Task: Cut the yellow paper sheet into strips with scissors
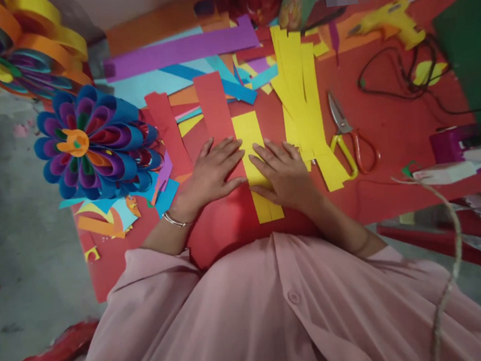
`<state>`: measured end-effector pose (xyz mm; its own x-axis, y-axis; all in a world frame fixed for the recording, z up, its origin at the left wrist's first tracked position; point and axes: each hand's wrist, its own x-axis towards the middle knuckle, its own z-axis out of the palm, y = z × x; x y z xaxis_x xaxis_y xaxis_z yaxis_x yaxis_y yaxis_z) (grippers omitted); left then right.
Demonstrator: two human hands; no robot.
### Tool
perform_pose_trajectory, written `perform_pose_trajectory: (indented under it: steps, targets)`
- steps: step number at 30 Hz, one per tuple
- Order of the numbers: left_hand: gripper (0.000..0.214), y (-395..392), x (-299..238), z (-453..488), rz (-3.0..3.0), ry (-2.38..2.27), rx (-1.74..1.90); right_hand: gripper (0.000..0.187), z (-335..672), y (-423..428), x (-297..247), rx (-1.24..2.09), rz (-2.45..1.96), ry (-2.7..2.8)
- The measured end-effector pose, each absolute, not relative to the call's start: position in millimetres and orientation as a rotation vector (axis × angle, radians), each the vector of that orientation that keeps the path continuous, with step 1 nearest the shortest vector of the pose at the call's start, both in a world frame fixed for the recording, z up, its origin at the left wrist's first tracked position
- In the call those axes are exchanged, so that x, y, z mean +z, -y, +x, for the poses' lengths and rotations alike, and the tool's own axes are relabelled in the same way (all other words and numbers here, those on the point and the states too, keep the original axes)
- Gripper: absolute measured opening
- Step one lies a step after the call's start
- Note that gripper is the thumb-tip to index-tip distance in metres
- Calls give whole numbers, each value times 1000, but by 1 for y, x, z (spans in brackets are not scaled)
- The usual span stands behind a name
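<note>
A yellow paper strip lies lengthwise before me on the red table. My right hand rests flat across it, fingers spread. To its left, my left hand is laid out with fingers apart, its fingertips at the strip's left edge and over the lower part of a red paper strip. Another red strip is farther left. Right of my hands is a pile of yellow strips, and beside that lie scissors with one yellow and one red handle, blades parted.
A blue and purple paper flower stands at the left, with an orange and yellow one behind. Coloured paper scraps and a purple strip cover the back. A yellow glue gun with a black cord lies at the back right.
</note>
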<state>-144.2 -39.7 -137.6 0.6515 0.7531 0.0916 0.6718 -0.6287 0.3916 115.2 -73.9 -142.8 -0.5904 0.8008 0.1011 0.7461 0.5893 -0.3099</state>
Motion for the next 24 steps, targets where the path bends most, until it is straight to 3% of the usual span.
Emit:
perform_pose_trajectory:
  steps: [24]
  targets:
    - [65,39,-137,-143,2499,-1139,364,75,115,74,-146,402,-1271,2566]
